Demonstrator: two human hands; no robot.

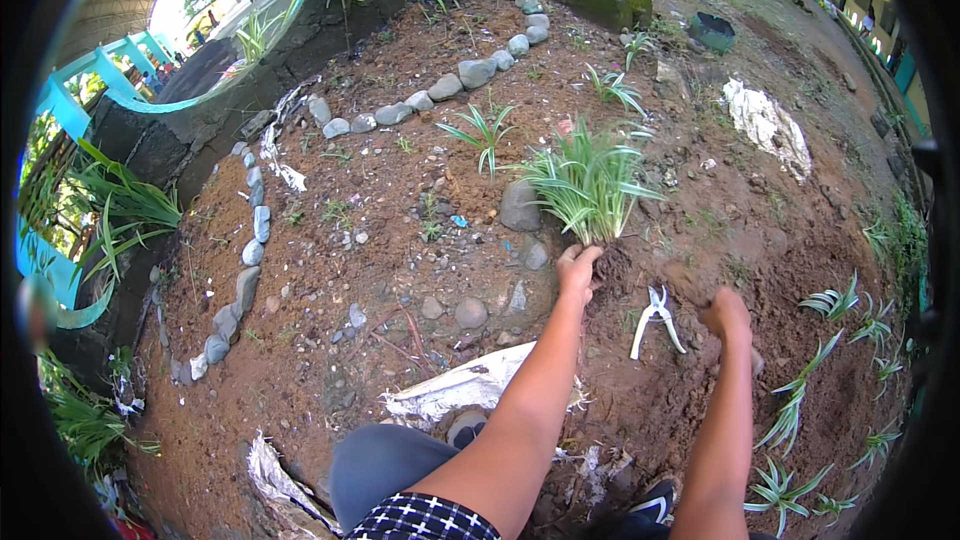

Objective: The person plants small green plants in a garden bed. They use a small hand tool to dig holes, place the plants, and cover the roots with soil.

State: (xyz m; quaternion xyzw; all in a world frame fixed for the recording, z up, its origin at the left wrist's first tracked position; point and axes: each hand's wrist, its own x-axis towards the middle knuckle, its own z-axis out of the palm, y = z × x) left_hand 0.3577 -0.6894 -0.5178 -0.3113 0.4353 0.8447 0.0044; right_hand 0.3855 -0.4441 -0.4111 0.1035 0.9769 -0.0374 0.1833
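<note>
My left hand (578, 270) grips a dense clump of spider plants (589, 184) at its base, where dark soil clings to the roots. The leaves are green with pale edges and stand upright above the hand. To the right, my right hand (727, 315) is at the bare soil, its fingers curled and slightly blurred; whether it holds anything is hidden. Between the hands lie pruning shears (657, 319) with white handles, their blades spread and pointing away from me. A large rounded stone (520, 205) sits just left of the clump.
Small spider plants (781, 491) grow at the right. A curving row of stones (445, 87) crosses the bed. A torn white sack (465, 386) lies near my knee, another (768, 124) at the upper right. A mossy concrete block (600, 0) stands at the back.
</note>
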